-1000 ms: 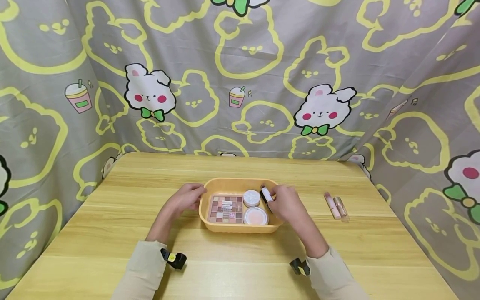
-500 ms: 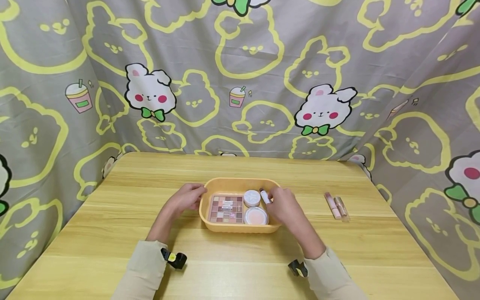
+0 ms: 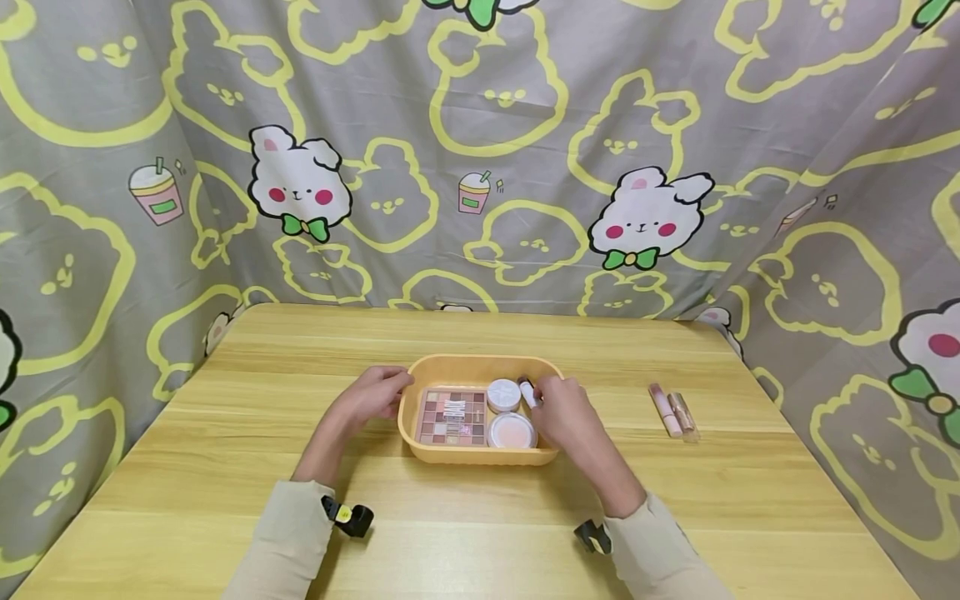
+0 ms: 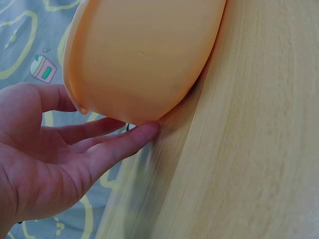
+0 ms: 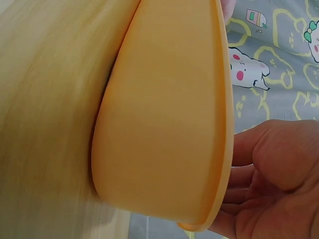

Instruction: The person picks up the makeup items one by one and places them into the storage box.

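Observation:
An orange plastic basket [image 3: 480, 456] sits on the wooden table. At its left end my left hand [image 3: 372, 393] holds it, thumb at the rim and fingertips against the outer wall, as the left wrist view shows. My right hand [image 3: 564, 408] reaches over the right rim and pinches a slim white tube with a dark end [image 3: 528, 392] low inside. The right wrist view hides those fingertips behind the basket wall. Also in the basket lie an eyeshadow palette [image 3: 452, 418], a round white compact [image 3: 503, 395] and a clear-lidded powder compact [image 3: 512, 431].
Right of the basket, a pink lipstick tube [image 3: 664, 410] and a gold tube in clear wrap [image 3: 682, 416] lie side by side on the table [image 3: 480, 533]. A patterned curtain [image 3: 517, 250] hangs behind and along both sides.
My right hand has shifted slightly left and inward with the white tube, which now shows less beyond the fingers. My left hand and the basket stay put.

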`<action>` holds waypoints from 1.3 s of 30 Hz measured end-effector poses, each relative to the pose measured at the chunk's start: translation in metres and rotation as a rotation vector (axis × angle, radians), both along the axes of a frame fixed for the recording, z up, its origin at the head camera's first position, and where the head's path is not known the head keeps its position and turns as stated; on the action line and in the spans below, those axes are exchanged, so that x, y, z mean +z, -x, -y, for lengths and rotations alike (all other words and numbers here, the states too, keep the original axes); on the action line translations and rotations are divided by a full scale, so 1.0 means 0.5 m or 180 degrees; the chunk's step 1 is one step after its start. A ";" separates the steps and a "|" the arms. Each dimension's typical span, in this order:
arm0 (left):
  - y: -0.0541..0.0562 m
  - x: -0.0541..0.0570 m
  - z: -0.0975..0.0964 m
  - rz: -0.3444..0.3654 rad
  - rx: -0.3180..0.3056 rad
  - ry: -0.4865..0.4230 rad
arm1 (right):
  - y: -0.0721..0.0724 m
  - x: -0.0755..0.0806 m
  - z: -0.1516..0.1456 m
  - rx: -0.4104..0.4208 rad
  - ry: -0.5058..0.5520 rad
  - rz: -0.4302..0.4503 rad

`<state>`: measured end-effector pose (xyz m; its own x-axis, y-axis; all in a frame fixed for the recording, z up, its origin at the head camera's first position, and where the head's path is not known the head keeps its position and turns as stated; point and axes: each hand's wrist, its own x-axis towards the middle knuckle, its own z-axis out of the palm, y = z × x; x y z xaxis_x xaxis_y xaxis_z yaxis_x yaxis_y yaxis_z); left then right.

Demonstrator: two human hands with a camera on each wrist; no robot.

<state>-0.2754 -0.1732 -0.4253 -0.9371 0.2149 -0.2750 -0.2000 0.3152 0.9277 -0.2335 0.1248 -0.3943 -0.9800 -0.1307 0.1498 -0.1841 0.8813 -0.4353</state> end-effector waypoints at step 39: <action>-0.003 0.003 0.001 -0.0005 -0.0029 0.0047 | 0.001 -0.014 0.011 0.0116 -0.0195 0.0155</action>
<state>-0.2741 -0.1736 -0.4238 -0.9356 0.2193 -0.2767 -0.1955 0.3307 0.9233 -0.2340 0.1192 -0.4012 -0.9804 -0.1740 0.0927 -0.1965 0.8997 -0.3898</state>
